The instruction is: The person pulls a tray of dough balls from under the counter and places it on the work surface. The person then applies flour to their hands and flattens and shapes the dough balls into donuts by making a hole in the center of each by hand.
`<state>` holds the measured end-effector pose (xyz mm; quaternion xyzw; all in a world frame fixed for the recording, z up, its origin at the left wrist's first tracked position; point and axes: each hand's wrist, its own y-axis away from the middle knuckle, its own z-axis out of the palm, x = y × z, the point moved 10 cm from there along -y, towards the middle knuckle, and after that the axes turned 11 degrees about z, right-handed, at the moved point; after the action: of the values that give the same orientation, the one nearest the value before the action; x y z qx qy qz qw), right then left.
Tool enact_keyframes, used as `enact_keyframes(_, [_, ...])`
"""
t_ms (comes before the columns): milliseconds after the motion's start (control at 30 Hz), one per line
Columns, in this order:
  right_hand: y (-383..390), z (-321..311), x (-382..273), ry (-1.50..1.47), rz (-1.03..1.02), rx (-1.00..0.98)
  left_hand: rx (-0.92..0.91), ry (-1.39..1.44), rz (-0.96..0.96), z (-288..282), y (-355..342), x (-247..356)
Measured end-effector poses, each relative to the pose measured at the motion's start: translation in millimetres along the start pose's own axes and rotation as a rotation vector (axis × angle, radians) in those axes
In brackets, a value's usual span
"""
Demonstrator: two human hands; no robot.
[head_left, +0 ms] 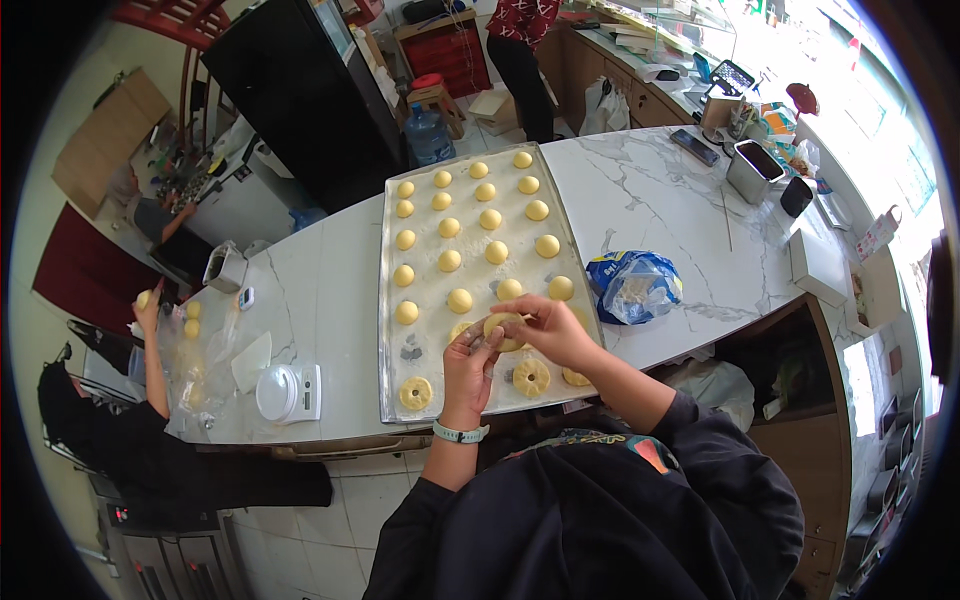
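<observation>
Both my hands hold a flattened round of yellow dough (pixel 505 331) just above a large metal baking tray (pixel 390 340). My left hand (pixel 468 372) grips its left side with thumb and fingers. On the right side, the fingers of my right hand (pixel 556 332) curl over the dough's top; whether it has a hole is hidden by them. Several smooth dough balls (pixel 459 301) stand in rows on the floured tray. Near its front edge lie a dough ring (pixel 415 393) and another dough ring (pixel 531 377), each with a small centre hole. A third piece is partly covered by my right arm.
A blue plastic bag (pixel 635 286) with white powder sits right of the tray. Left are a white kitchen scale (pixel 289 393) and a co-worker (pixel 110 420) handling dough. Another person (pixel 525 70) stands behind the counter. A phone (pixel 695 147) and metal container (pixel 754 172) lie farther right.
</observation>
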<state>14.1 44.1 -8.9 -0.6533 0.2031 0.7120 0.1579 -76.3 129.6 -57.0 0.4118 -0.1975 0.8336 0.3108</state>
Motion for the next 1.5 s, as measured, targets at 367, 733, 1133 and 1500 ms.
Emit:
enact_keyframes(367, [9,-5,4,-0.150,0.076,-0.067,-0.063,-0.020,-0.150,0,-2,-10])
enact_keyframes(733, [11,-24,-2,-0.039,0.138,-0.030,-0.042,0.006,-0.168,7,-2,-8])
enact_keyframes(1133, [13,-17,-3,0.035,0.092,-0.032,-0.107,-0.070,-0.249,11,1,-15])
enact_keyframes(1500, [9,-19,8,-0.034,0.147,-0.036,-0.159,-0.106,-0.223,12,-4,1])
